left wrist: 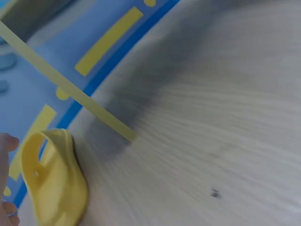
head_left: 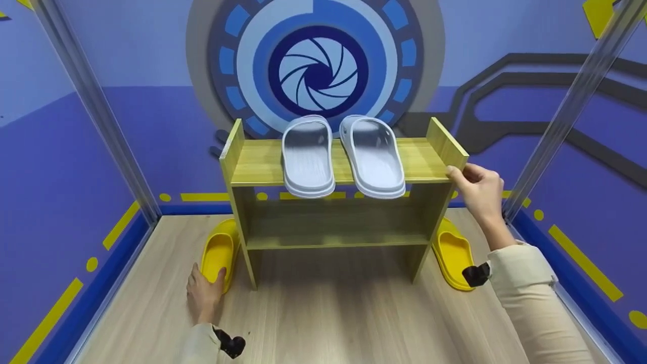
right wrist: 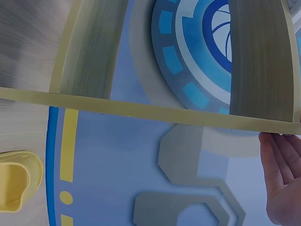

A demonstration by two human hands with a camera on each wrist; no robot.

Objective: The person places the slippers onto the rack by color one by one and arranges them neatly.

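Observation:
A small wooden shoe rack stands on the floor, a pair of pale grey clogs side by side on its top board. My right hand grips the upper right side panel, thumb at the front edge; in the right wrist view its fingers meet the panel's outer face. One yellow clog lies left of the rack. Over its heel end is my left hand, thumb and fingers spread to either side. The left wrist view has this clog beside the fingers at the left edge.
Another yellow clog lies on the floor right of the rack, close to my right sleeve. Blue patterned walls enclose the wood-look floor at the back and both sides, with metal posts in the corners.

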